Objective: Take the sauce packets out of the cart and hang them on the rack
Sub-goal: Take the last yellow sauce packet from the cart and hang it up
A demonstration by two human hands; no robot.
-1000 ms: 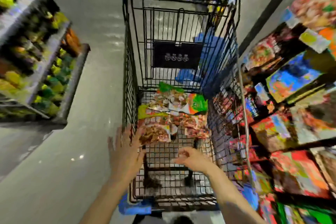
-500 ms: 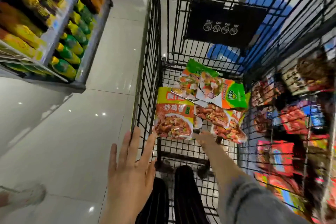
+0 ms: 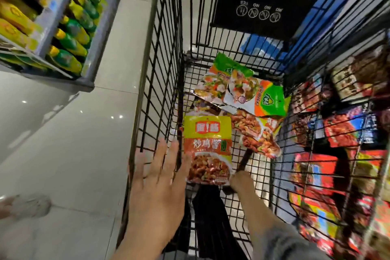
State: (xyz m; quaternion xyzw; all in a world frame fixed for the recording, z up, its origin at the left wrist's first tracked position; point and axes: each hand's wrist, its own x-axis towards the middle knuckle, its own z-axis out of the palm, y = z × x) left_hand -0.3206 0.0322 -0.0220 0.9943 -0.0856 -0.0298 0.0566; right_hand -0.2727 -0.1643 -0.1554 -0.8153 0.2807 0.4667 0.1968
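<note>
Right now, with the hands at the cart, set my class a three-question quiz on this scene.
1. True or false: the left hand is spread open beside the yellow-topped packet.
2. Which part of that packet does the right hand meet? A. top edge B. bottom right corner C. middle
3. Fill in: the green-edged packets lie toward the ____ end of the cart.

Key: 1 true; 2 B; 3 far
</note>
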